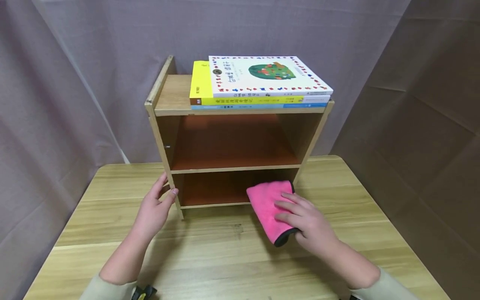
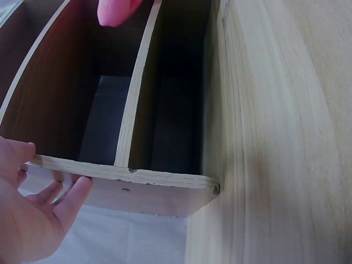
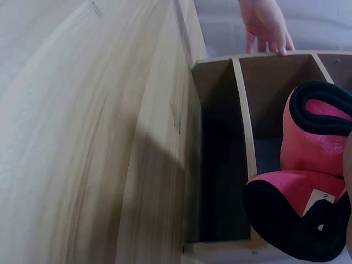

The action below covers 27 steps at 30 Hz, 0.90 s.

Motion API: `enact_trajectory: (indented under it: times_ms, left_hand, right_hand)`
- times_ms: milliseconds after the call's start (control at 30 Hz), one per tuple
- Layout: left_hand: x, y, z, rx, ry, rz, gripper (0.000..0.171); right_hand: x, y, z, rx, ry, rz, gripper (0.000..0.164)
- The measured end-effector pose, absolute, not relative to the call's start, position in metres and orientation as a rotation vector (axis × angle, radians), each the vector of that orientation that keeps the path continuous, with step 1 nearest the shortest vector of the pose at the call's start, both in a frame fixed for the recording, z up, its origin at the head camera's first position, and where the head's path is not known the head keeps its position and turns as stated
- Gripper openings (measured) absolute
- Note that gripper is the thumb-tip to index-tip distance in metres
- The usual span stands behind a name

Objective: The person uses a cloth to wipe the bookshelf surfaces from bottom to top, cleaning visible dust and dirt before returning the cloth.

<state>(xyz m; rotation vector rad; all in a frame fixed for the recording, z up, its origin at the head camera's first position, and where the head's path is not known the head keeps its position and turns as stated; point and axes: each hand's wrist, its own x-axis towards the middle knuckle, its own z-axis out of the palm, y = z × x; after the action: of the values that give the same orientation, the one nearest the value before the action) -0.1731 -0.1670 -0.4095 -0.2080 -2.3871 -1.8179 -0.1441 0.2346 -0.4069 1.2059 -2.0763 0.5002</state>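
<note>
A small wooden bookshelf [image 1: 236, 169] stands upright on the table. At its left side panel, my left hand [image 1: 153, 212] grips the front edge; in the left wrist view the thumb lies over that edge, and the fingers press the outer face. My right hand [image 1: 311, 221] holds a folded pink cloth [image 1: 266, 204] with black edging in front of the lower right part of the shelf. Seen from the right wrist, the cloth [image 3: 313, 148] is folded into thick layers with a white label showing; the right hand itself is almost wholly outside that view.
Several books [image 1: 270, 77] lie stacked flat on the top board, a white one uppermost above a yellow one. The wooden table [image 1: 225, 258] extends around the shelf. Grey curtain cloth [image 1: 112, 62] hangs behind, and a darker brown one [image 1: 420, 116] hangs at the right.
</note>
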Motion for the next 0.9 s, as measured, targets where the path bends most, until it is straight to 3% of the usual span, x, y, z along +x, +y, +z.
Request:
enact_trajectory:
  times_ms: [900]
  left_hand:
    - [-0.173,-0.167,-0.411,-0.201,-2.395,-1.788,0.060]
  right_hand:
    - [-0.112,0.295,-0.405,0.867,-2.048,0.579,0.053]
